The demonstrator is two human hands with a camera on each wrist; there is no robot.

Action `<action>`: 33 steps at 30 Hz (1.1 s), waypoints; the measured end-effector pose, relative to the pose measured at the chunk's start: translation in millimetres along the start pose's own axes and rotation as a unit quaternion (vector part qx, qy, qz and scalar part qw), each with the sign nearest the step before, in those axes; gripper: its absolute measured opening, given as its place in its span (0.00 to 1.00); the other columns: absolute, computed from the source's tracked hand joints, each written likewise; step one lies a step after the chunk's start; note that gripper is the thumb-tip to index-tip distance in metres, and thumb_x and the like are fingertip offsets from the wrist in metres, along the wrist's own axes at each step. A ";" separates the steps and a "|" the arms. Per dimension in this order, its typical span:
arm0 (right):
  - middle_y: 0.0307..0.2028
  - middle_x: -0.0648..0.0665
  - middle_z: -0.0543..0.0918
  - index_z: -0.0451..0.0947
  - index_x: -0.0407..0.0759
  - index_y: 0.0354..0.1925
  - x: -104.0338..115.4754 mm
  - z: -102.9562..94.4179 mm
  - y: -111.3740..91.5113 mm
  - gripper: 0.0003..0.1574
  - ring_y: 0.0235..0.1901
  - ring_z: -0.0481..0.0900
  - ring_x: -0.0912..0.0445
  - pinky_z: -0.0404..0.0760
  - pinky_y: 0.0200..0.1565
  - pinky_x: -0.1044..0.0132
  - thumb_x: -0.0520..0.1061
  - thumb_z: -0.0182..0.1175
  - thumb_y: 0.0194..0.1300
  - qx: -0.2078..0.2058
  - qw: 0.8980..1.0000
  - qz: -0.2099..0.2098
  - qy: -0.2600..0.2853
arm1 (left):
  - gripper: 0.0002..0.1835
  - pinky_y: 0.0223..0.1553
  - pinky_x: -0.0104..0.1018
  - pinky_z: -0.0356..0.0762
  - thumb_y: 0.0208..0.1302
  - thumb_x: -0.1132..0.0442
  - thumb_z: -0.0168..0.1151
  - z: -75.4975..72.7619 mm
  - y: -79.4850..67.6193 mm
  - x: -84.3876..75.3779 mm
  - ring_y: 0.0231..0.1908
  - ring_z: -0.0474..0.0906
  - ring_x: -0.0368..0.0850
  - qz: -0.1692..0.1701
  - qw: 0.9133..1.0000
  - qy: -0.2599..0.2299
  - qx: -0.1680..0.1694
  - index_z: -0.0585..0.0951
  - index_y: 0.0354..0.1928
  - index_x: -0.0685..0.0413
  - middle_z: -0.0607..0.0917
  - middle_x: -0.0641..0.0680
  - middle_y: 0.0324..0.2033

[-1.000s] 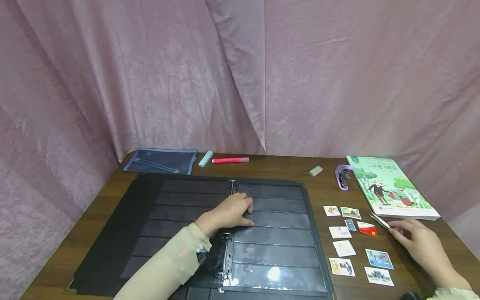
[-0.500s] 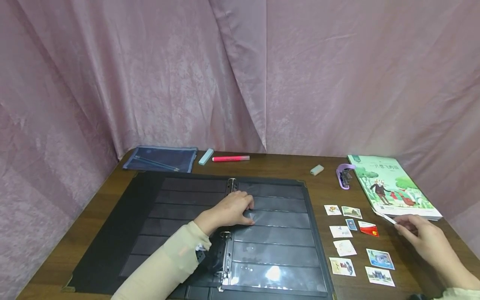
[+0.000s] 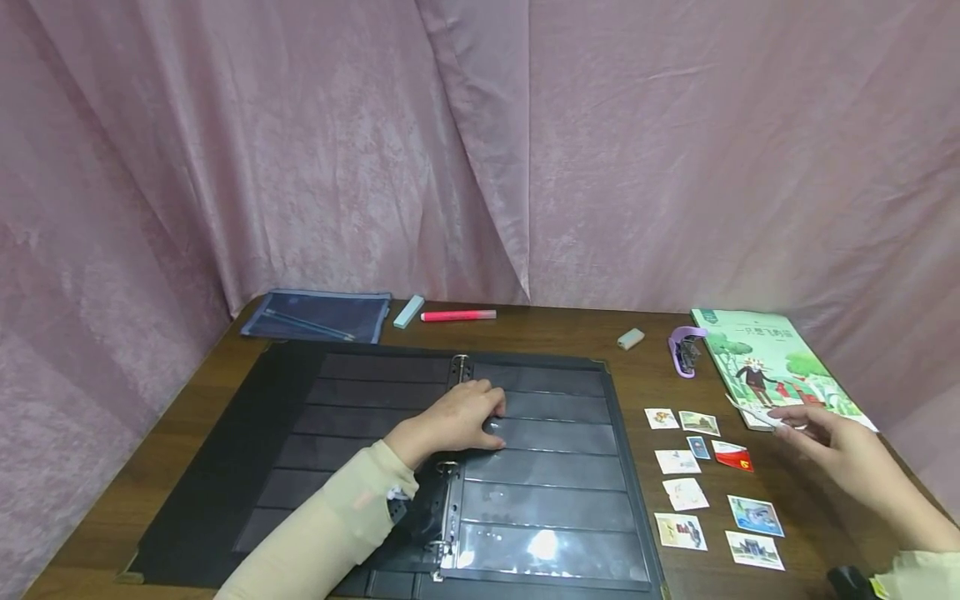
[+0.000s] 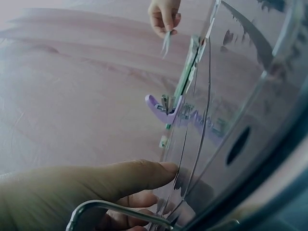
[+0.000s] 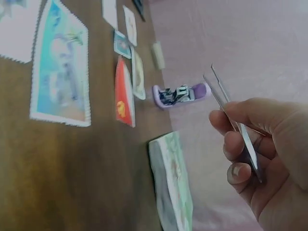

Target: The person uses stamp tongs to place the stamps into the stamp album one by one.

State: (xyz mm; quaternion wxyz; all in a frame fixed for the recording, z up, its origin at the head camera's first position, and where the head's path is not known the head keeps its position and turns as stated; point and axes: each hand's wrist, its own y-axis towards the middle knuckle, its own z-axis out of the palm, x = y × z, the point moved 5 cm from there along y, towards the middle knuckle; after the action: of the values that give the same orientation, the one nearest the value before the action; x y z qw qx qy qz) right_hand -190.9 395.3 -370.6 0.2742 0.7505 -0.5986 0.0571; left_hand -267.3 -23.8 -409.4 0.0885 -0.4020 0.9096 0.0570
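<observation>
My right hand (image 3: 843, 450) holds a pair of metal tweezers (image 5: 246, 142) between thumb and fingers, its two tips spread apart. In the head view the tweezers overlap the near edge of a green picture book (image 3: 795, 367). To the left of that hand lie several loose postage stamps, among them a red one (image 3: 732, 456) and a blue one (image 5: 60, 72). My left hand (image 3: 453, 423) rests on the open black stamp album (image 3: 547, 467) beside its ring binding, thumb pointing right over the clear pocket strips. In the left wrist view the thumb touches the page.
A purple stapler (image 3: 685, 352) stands left of the book, with a small pale eraser (image 3: 631, 339) nearby. Behind the album lie a pink marker (image 3: 458, 316), a light blue block (image 3: 408, 312) and a blue mesh pouch (image 3: 318, 315) with pencils. A pink curtain (image 3: 375, 167) hangs behind the table.
My right hand has raised the tweezers from beside the book's near edge, and their tips now spread apart. My left hand has stayed in place on the album.
</observation>
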 end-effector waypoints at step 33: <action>0.22 0.53 0.78 0.79 0.44 0.34 11.7 21.3 58.6 0.05 0.18 0.68 0.68 0.67 0.21 0.72 0.43 0.59 0.57 0.189 0.981 -0.043 0.028 | 0.19 0.38 0.34 0.63 0.44 0.45 0.67 0.8 0.0 0.2 0.32 0.65 0.38 -0.002 1.000 -0.014 0.007 0.73 0.33 0.45 0.71 0.43 0.27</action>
State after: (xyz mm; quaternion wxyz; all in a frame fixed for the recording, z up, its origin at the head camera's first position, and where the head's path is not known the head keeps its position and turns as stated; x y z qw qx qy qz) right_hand -247.3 367.2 -363.6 0.1466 0.8116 -0.5365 0.1788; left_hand -267.4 -23.8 -410.2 0.1044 -0.4026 0.9076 0.0566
